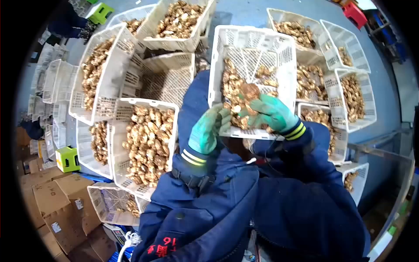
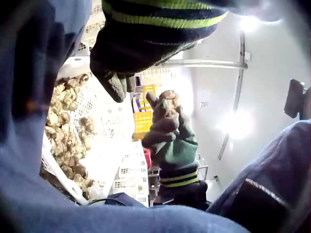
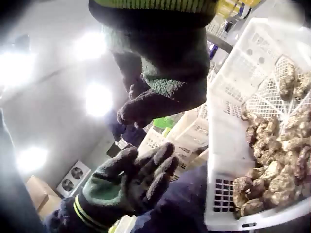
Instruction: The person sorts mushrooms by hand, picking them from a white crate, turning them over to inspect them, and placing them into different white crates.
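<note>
In the head view my gloved right hand pinches a round, knobby brown lump over the white crate in front of me. The left wrist view shows that lump raised between the right thumb and fingers. My left hand, in a green glove too, hovers at the crate's near left corner. Seen from the right wrist, the left palm faces up with loosely bent fingers and nothing in it. The white crate holds more brown, root-like lumps, piled mostly along its left side.
More white crates of brown lumps stand on both sides, such as a full one at left and a stack at right. Cardboard boxes lie at lower left. A green stool and a metal rail flank the area.
</note>
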Tool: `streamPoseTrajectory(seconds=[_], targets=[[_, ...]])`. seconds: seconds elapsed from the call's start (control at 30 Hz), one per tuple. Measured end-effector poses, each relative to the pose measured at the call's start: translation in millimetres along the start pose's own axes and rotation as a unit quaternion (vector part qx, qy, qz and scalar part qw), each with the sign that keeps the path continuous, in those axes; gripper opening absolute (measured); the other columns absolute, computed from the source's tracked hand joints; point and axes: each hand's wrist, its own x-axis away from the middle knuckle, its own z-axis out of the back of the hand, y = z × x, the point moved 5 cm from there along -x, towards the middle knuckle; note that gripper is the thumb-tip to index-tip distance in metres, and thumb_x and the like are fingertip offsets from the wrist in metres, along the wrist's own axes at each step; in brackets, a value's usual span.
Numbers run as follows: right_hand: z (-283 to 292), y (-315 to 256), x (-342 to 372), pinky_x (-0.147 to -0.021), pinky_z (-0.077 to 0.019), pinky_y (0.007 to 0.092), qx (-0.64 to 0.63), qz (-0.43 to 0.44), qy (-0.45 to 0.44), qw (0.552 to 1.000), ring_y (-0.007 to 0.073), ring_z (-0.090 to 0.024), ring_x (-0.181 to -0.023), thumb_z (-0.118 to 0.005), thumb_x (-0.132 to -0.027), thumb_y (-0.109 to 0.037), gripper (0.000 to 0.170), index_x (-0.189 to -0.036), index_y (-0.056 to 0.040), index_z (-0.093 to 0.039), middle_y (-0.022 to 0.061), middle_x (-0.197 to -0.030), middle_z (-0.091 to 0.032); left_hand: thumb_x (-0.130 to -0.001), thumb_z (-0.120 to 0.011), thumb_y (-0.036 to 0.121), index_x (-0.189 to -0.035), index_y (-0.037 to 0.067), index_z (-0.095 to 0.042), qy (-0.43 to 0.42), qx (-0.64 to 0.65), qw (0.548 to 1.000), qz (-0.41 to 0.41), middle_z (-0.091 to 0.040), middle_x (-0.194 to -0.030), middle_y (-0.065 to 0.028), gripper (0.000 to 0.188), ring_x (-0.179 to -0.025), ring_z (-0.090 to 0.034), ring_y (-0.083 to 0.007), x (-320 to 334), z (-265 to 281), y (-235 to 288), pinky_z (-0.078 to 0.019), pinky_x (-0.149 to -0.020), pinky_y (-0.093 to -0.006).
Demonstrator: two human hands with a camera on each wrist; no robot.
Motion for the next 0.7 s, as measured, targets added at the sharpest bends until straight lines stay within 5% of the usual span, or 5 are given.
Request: streamPoseTrajectory(seconds=[0.07, 0.13, 0.3, 0.43, 0.7], targets=[[-17.0, 9.2, -0.8, -0.059, -0.0532, 0.0294, -0.243, -0.174, 0.009, 0.954, 0.0220, -0.060, -0.076, -0.062, -0.081, -0.012, 0.029, -0.109, -0.0027, -0.059, 0.0099, -0.085, -0.054, -0.094, -0.050, 0.042, -0.140, -0.004, -0.029, -0.027, 0.018, 0.999, -0.021, -0.046, -0.135, -0.0191, 0.068, -0.122, -0.049, -0.0275, 3.6, -2.9, -7.4, -0.0408, -0.101, -0.0372], [-34.9, 0.0, -9.0, -0.070, -0.0547, 0.0279, -0.542, -0.392, -0.020, 0.743, 0.0177, -0.062, -0.088, -0.052, -0.095, -0.023, 0.044, -0.130, 0.0021, -0.042, 0.0131, -0.108, -0.062, -0.096, -0.049, 0.040, -0.141, -0.003, -0.028, -0.031, 0.023, 0.999, -0.033, -0.044, -0.137, -0.0185, 0.066, -0.123, -0.048, -0.0270, -1.1, -6.6, -2.2, -0.0386, -0.104, -0.0380], [-56.8, -2.4, -10.6, -0.095, -0.0451, 0.0321, -0.187, -0.236, 0.040, 0.953, 0.0223, -0.056, -0.112, -0.057, -0.088, -0.008, 0.061, -0.141, 0.0054, -0.028, 0.0224, -0.128, -0.052, -0.096, -0.051, 0.031, -0.142, 0.002, -0.031, -0.015, 0.016, 0.997, -0.072, -0.050, -0.130, -0.0125, 0.057, -0.115, -0.053, -0.0255, -11.5, -22.6, 6.1, -0.0441, -0.099, -0.0388], [-21.2, -27.7, -26.4, -0.091, -0.0466, 0.0276, -0.445, -0.324, 0.050, 0.833, 0.0157, -0.060, -0.104, -0.050, -0.092, -0.006, 0.039, -0.130, 0.0007, -0.048, 0.0129, -0.115, -0.062, -0.095, -0.052, 0.019, -0.138, 0.002, -0.034, -0.136, 0.233, 0.962, -0.041, -0.043, -0.135, -0.0249, 0.050, -0.120, -0.050, -0.0403, -22.3, -17.5, 9.1, -0.0455, -0.099, -0.0514], [-5.1, 51.9, 30.5, -0.059, -0.0445, 0.0188, -0.349, -0.508, 0.092, 0.782, 0.0072, -0.054, -0.069, -0.050, -0.095, -0.018, 0.033, -0.126, -0.0076, -0.054, 0.0008, -0.089, -0.061, -0.094, -0.052, 0.018, -0.139, 0.002, -0.033, -0.109, 0.185, 0.977, 0.020, -0.035, -0.140, -0.0301, 0.051, -0.125, -0.044, -0.0430, -18.8, -3.6, 10.8, -0.0486, -0.096, -0.0503]])
